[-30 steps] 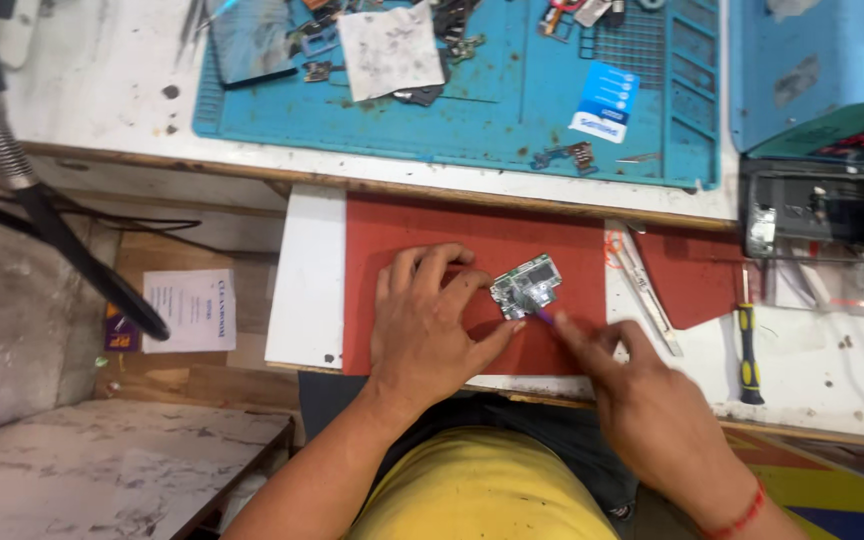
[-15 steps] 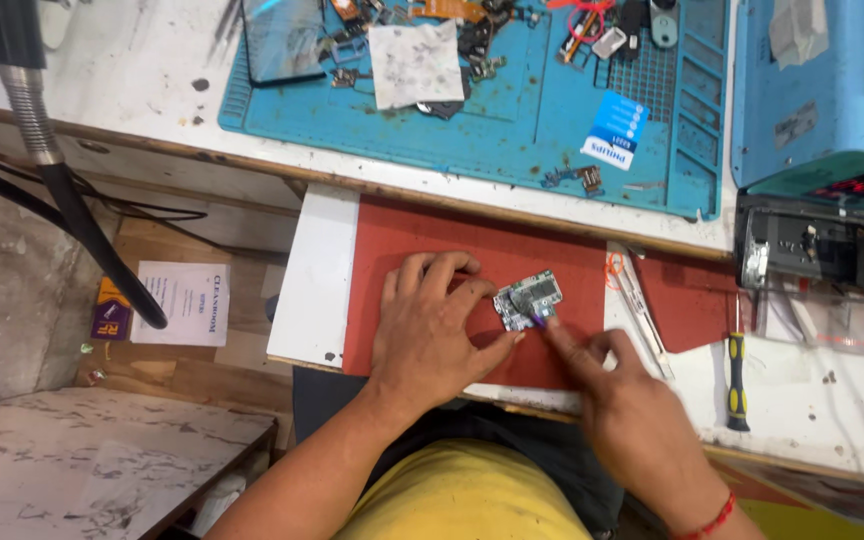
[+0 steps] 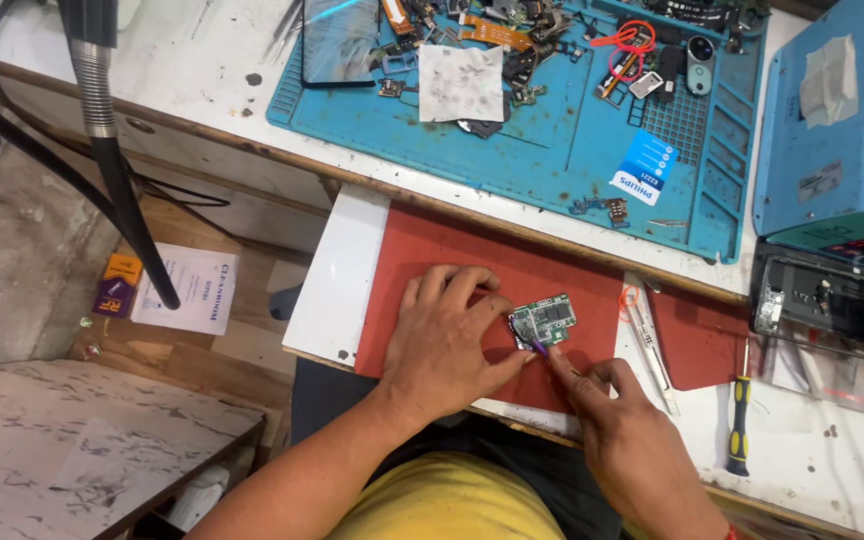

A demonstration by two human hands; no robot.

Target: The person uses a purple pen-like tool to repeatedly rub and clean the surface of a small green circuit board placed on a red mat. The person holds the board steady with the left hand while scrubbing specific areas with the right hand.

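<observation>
On the red mat (image 3: 472,245) lies a small green circuit board (image 3: 544,320), studded with silvery chips. The left hand (image 3: 447,340) presses beside it, fingers spread flat; the right hand (image 3: 617,425) pinches a thin purple-tipped tool (image 3: 537,345) touching the board's near edge.

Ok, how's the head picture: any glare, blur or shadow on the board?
Head view: even light, the board sharp enough but too small for fine detail; no glare on it, only soft shadow under the left hand and right hand; the dark screen at the top reflects a little; edges slightly bent.
</observation>
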